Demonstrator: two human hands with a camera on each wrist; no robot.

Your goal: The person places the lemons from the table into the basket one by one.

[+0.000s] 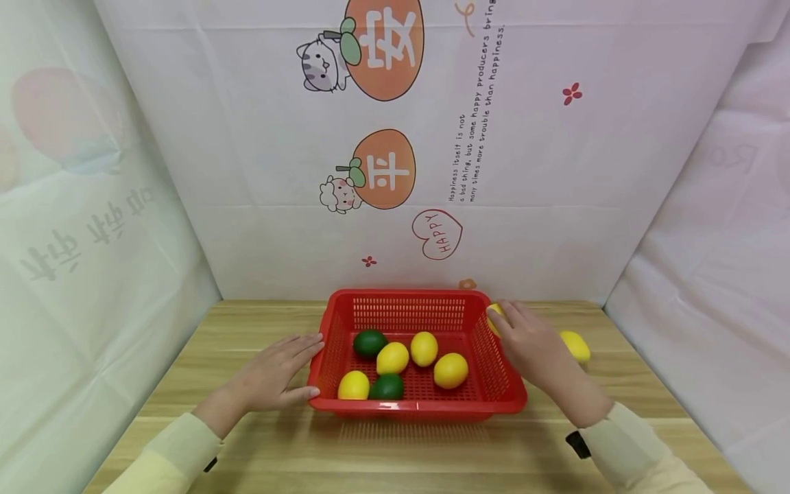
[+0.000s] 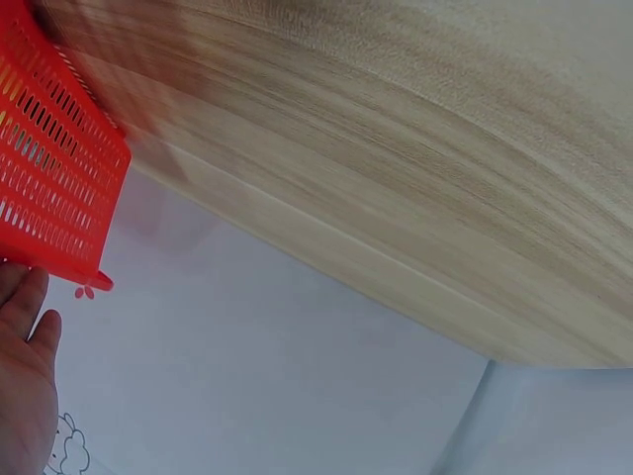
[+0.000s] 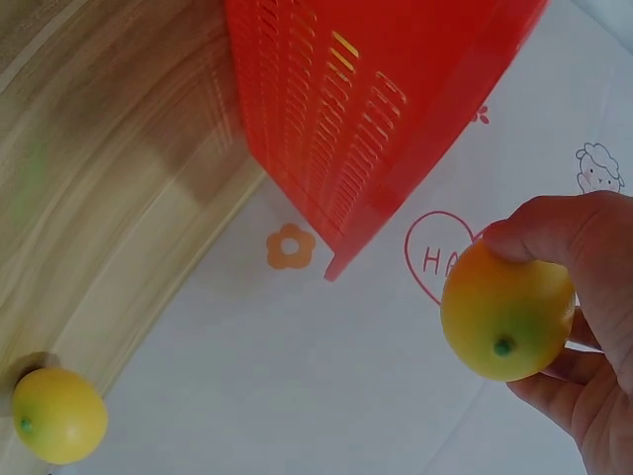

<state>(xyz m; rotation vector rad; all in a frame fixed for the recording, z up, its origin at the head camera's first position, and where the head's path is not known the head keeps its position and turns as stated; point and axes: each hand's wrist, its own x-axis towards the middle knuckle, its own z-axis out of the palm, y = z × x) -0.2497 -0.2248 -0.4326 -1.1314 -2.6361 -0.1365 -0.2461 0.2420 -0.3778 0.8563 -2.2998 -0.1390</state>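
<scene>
A red plastic basket [image 1: 426, 406] with slotted walls stands on the wooden table. Inside it lie several yellow lemons [image 1: 450, 370] and two dark green fruits [image 1: 369, 343]. My left hand [image 1: 278, 370] rests on the basket's left rim, its fingers fairly straight; the left wrist view shows the fingertips against the rim. Up at the right rim, my right hand [image 1: 535, 343] holds a lemon [image 3: 507, 309] between thumb and fingers. In the right wrist view that lemon is above and apart from the basket's rim. Another lemon [image 1: 575, 347] lies on the table to the right of the basket.
The wooden table [image 1: 259, 446] runs back to a white printed cloth [image 1: 531, 226] hanging behind the basket. More white cloth stands at the left side [image 1: 92, 274] and the right side [image 1: 710, 288].
</scene>
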